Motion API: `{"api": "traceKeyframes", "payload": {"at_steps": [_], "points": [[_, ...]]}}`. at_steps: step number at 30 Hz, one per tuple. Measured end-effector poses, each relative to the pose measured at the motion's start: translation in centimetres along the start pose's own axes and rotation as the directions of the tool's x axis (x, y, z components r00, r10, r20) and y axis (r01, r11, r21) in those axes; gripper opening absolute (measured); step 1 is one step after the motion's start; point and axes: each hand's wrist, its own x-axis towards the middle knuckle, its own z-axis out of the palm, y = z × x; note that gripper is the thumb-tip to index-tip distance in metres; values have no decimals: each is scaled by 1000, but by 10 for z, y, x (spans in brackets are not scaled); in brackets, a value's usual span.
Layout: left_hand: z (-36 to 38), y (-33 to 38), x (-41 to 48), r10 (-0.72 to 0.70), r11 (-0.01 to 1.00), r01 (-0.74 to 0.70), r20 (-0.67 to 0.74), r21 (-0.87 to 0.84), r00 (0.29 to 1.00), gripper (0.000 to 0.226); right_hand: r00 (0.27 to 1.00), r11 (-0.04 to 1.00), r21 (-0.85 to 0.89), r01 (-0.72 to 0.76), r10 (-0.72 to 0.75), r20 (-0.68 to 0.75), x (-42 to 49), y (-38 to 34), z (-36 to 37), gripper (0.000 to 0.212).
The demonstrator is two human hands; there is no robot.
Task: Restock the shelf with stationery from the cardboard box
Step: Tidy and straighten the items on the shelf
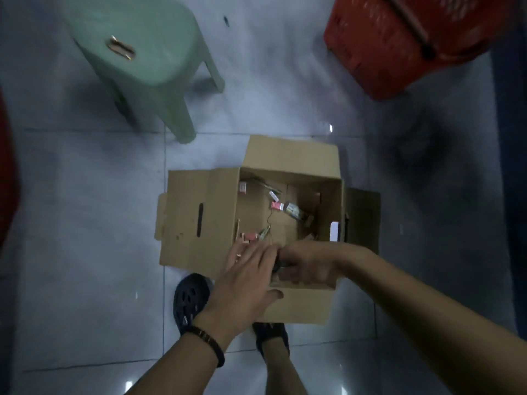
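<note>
Your tan cardboard box [199, 223] sits on pale grey tiles [85, 223] and holds red-and-white packets [276, 206]. Beyond the box, note a mint-green stool [148, 52] to its left and a red latticed basket [399, 47] to its right.

Floor [85, 223]: pale glossy tiles, thin grout lines | centre: open cardboard box [199, 223] sat on tiles, flaps splayed outward | far left: green plastic stool [148, 52] stood on its legs | far right: red crate [385, 52] | near side: two dark clogs [189, 300], touching the box.
</note>
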Motion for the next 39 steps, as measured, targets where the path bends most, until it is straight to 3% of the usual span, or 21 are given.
{"api": "traceKeyframes", "payload": {"at_steps": [3, 6, 10, 12, 16, 19, 21, 24, 27, 30, 34, 36, 39], "points": [[-61, 15, -36, 5, 1000, -3, -142, 11, 990, 40, 999, 998, 68, 14, -16, 32, -57, -65, -28, 27], [-125, 33, -81, 11, 1000, -16, -190, -24, 982, 4, 994, 976, 215, -39, 16, 106, -114, -127, -47, 27], [-223, 70, -168, -194, 973, 160, -223, -165, 955, 14, 993, 943, 321, 84, -105, 48, -203, -222, -62, 35], [-266, 87, -222, -313, 917, 222, -251, -331, 916, 16, 984, 887, 428, 170, -178, -21, -246, -267, -67, 38], [-333, 109, -336, -483, 718, 152, -330, -679, 811, 13, 885, 666, 588, 459, -400, -238, -322, -377, -50, 21], [-359, 129, -420, -609, 543, 24, -373, -840, 700, 22, 752, 652, 374, 659, -564, -342, -363, -474, -9, 11], [-369, 143, -469, -702, 314, -148, -334, -938, 629, 30, 666, 634, 214, 744, -674, -320, -382, -538, 25, 13], [-384, 154, -540, -802, 48, -420, -285, -906, 525, 35, 572, 575, 67, 815, -781, -250, -398, -625, 82, 14], [-395, 149, -618, -835, -33, -594, -304, -803, 458, 43, 531, 536, 28, 844, -826, -189, -401, -700, 145, 13], [-390, 131, -706, -843, -24, -685, -353, -728, 405, 48, 476, 485, -15, 875, -863, -169, -402, -771, 216, 8], [-372, 92, -808, -849, 106, -760, -457, -641, 267, 38, 413, 405, 79, 911, -894, -172, -392, -851, 311, 4], [-364, 70, -852, -844, 193, -766, -502, -613, 189, 35, 397, 383, 109, 917, -899, -185, -387, -885, 352, 9], [-357, 41, -910, -837, 276, -737, -531, -617, 131, 37, 362, 349, 107, 931, -917, -168, -382, -926, 400, 22]]}}
